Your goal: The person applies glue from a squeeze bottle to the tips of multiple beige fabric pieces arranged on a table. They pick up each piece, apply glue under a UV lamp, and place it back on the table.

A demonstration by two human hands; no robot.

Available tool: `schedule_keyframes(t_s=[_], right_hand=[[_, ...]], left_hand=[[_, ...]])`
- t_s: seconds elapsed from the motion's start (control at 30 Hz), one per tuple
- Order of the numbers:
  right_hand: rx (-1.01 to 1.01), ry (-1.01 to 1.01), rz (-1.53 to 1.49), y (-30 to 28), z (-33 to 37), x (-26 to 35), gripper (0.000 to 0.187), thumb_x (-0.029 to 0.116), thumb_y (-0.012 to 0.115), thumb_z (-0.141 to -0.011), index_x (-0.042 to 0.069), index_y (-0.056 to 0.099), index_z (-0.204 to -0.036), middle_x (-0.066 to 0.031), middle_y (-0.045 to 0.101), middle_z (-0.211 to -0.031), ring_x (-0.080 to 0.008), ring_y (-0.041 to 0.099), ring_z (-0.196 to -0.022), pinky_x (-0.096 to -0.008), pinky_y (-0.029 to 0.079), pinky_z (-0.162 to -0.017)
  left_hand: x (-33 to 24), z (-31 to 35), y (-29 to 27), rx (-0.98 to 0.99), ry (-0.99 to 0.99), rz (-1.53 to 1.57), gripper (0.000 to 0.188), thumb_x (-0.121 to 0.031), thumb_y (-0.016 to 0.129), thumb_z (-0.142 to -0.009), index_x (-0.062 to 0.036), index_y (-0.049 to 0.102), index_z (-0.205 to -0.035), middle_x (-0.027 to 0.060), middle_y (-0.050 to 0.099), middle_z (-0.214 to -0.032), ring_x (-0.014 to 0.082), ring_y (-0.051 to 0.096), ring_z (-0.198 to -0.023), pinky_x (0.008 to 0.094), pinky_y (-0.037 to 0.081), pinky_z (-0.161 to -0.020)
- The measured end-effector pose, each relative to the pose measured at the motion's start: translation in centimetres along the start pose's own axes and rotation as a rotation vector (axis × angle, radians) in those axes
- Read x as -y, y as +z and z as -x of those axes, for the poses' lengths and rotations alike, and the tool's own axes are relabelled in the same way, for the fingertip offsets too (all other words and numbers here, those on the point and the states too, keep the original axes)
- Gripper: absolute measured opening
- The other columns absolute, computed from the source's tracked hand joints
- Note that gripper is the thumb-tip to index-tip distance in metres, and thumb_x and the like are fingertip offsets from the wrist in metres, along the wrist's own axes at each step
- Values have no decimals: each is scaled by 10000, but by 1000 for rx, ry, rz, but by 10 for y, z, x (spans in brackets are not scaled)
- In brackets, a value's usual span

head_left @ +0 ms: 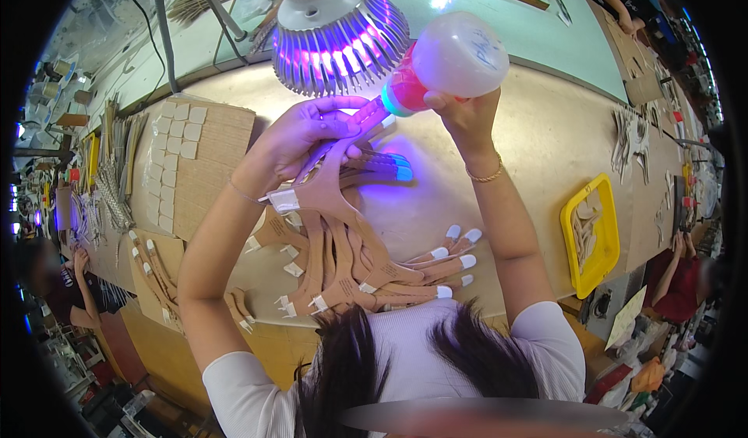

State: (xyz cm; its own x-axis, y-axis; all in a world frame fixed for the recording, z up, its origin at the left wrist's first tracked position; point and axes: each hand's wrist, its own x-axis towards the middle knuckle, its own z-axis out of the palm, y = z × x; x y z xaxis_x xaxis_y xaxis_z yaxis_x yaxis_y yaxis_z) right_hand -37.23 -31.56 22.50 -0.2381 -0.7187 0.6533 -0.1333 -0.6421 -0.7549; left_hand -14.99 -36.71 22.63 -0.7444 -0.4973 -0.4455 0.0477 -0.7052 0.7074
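My left hand has its fingers closed around one end of a tan, forked strap-like piece with whitish tips. It holds that end up just below a lamp with a finned metal body and violet light. In my right hand is a translucent white squeeze bottle, tilted with its pinkish-red neck toward the held strap end. The bottle's mouth is right beside the strap end; whether they touch I cannot tell. Under my forearms lies a pile of similar tan pieces with white tips.
At left lies a cardboard sheet with rows of small pale squares. A yellow basket holding tan pieces stands at right. More straps lie near my left elbow. A metal pole rises at the back left. Other people sit at both sides.
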Motion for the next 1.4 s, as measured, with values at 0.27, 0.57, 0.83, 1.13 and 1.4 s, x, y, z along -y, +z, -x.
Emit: schedule_keyframes(t_s=[0.27,0.57,0.83,1.13,1.4], right_hand=[[-17,-7,0,-1,-2,1,542,396,825,-671,-22,647,-966,-72,697,-867,-147,663,-792,-269,534,-722],[-9,47,-16,-5,-4,8,572,393,847,-638,-18,643,-979,-71,697,-865,-140,661,-786,-268,535,-718],[-63,26,-126,-5,2,10,576,391,837,-652,-34,633,-983,-80,691,-862,-153,659,-793,-277,536,-709],[-48,-11,-125,-12,6,10,528,336,831,-679,-40,630,-989,-85,689,-888,-159,659,-795,-280,536,-712],[-16,-41,62,-12,1,7,552,368,838,-658,-18,634,-995,-73,693,-879,-147,658,-793,-274,531,-717]], left_hand=[[2,1,6,-8,9,-36,422,34,595,-832,69,469,-1233,203,595,-1098,246,675,-774,306,604,-695],[3,1,10,-35,31,-64,433,45,608,-815,64,481,-1228,195,599,-1094,222,673,-758,292,603,-689],[7,3,5,-33,48,-53,432,31,587,-835,54,469,-1249,201,606,-1064,212,672,-701,278,593,-652],[10,3,5,-20,31,-6,436,35,573,-844,51,454,-1263,196,609,-1052,213,672,-678,279,592,-632],[9,4,8,-38,40,-107,456,63,586,-819,56,455,-1256,196,615,-1027,211,673,-675,289,598,-634]])
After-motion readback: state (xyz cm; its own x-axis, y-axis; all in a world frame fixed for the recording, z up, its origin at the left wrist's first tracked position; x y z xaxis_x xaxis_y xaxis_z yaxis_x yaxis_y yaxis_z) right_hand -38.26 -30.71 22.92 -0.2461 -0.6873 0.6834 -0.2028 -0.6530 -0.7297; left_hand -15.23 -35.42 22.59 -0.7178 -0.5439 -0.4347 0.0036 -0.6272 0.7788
